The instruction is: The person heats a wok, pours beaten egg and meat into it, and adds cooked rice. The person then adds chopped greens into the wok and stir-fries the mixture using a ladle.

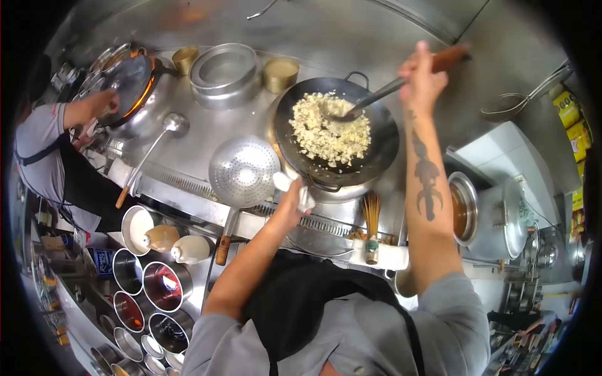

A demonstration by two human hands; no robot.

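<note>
A black wok [382, 141] sits on the burner in front of me, filled with a loose heap of pale, chopped food [332, 135]. My right hand [424, 78] is closed round the wooden handle of a wok ladle [378, 94], its thumb stretched out. The ladle's dark end rests in the food and is partly covered by it. At the wok's near left rim, my left hand [291, 202] is closed on a folded white cloth [303, 197]. Whether the cloth also grips the rim, I cannot tell. Left of that hand lies a perforated strainer [244, 172] with a wooden handle.
A metal pot [226, 75] stands between two gold-coloured tins at the back. Another ladle [175, 123] lies to the left, near a co-worker [47, 138] at a second wok. Several sauce pots [166, 285] fill the lower left. A bamboo brush [372, 219] stands at the stove's front.
</note>
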